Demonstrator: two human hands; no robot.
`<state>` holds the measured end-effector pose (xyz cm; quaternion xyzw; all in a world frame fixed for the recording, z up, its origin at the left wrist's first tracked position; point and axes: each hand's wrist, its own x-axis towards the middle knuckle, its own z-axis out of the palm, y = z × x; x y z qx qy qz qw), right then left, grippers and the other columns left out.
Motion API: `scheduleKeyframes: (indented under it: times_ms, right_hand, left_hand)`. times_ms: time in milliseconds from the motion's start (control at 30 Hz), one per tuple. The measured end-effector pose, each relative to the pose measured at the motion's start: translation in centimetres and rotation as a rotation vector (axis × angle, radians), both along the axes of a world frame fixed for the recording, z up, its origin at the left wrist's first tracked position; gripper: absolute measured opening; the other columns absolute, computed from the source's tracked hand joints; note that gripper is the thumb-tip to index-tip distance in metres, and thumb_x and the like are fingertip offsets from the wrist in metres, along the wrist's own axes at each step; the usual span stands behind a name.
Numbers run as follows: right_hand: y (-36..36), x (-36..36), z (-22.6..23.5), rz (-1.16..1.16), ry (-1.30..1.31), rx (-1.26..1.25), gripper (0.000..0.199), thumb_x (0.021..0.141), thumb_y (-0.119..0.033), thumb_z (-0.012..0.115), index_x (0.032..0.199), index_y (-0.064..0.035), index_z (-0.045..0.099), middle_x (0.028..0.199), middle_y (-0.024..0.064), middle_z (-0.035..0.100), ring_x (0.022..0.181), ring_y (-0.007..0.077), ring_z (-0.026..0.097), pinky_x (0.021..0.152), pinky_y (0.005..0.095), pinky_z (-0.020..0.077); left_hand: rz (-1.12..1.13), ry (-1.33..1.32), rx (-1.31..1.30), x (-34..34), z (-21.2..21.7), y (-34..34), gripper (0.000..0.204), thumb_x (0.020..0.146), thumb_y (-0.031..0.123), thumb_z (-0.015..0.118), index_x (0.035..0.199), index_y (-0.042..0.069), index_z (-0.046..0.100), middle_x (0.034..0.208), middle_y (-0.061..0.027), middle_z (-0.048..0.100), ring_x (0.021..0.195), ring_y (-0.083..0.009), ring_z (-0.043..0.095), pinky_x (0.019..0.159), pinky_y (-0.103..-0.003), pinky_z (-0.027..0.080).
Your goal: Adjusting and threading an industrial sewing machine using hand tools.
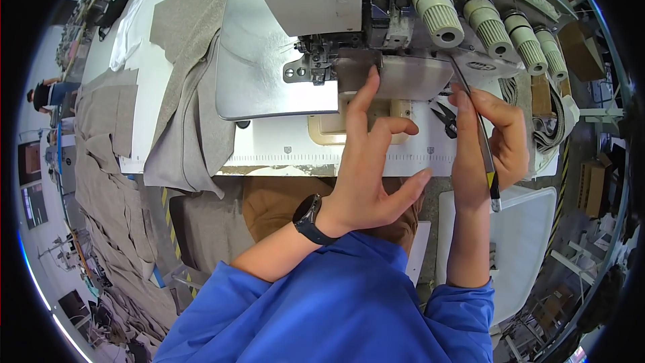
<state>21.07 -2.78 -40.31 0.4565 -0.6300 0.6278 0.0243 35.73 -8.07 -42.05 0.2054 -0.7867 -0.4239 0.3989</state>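
Observation:
An overlock sewing machine (309,0) stands in front of me, with a polished metal work plate (269,87) at its left. My left hand (366,175) is open, thumb and fingers apart. Its index fingertip touches the machine's front cover (413,77), just right of the presser foot (321,70). In my right hand (490,141) are slim metal tweezers (485,141), pinched between thumb and fingers. Their thin tip points up to the cover's right end; the yellow-marked butt hangs below the hand. Black-handled thread snips (445,119) lie on the table beside this hand.
Several ribbed tension dials (438,17) jut out at the machine's upper right. Grey-brown fabric pieces (191,101) drape over the table's left edge, with more fabric (111,208) heaped beyond. A white bin (524,249) stands below at right. Far left, another person (47,96) is visible.

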Motion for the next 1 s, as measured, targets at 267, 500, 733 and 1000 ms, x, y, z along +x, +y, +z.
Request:
scheduleKeyframes:
  times_ms: [267, 500, 733, 1000]
  right_hand:
    - [1.5, 0.7, 0.2, -0.013, -0.004, -0.010, 0.015, 0.081, 0.006, 0.070, 0.092, 0.0021, 0.059, 0.095, 0.0161, 0.068, 0.086, 0.0186, 0.067, 0.081, 0.0291, 0.0516]
    - [1.1, 0.6, 0.5, -0.087, 0.059, 0.091, 0.014, 0.086, 0.008, 0.064, 0.097, 0.0048, 0.057, 0.094, 0.0169, 0.067, 0.084, 0.0198, 0.068, 0.081, 0.0304, 0.0537]
    - [0.0, 0.6, 0.5, -0.060, 0.103, 0.061, 0.008, 0.085, 0.008, 0.065, 0.091, 0.0049, 0.059, 0.091, 0.0166, 0.068, 0.082, 0.0189, 0.069, 0.078, 0.0283, 0.0545]
    - [0.4, 1.0, -0.1, -0.100, 0.113, 0.064, 0.011, 0.084, 0.008, 0.067, 0.092, 0.0053, 0.061, 0.094, 0.0172, 0.068, 0.085, 0.0187, 0.069, 0.079, 0.0279, 0.0543]
  left_hand:
    - [-0.157, 0.104, 0.107, 0.6, -1.2, 1.0, 0.020, 0.074, 0.015, 0.063, 0.088, 0.006, 0.053, 0.149, -0.0377, 0.014, 0.141, -0.0515, 0.014, 0.113, -0.051, 0.014]
    - [-0.176, -0.116, 0.085, 4.5, -3.5, 5.0, 0.031, 0.074, 0.020, 0.071, 0.096, 0.004, 0.056, 0.144, -0.0353, 0.026, 0.131, -0.0525, 0.028, 0.110, -0.054, 0.023]
    - [-0.133, -0.189, -0.151, 8.9, -3.5, 2.6, 0.024, 0.073, 0.012, 0.075, 0.091, 0.004, 0.061, 0.120, -0.0188, 0.063, 0.098, -0.0312, 0.063, 0.084, -0.041, 0.049]
    - [0.370, -0.175, -0.290, 14.3, -2.0, -3.8, 0.009, 0.076, -0.001, 0.066, 0.082, 0.001, 0.060, 0.090, -0.0139, 0.067, 0.081, -0.0279, 0.064, 0.073, -0.033, 0.049]
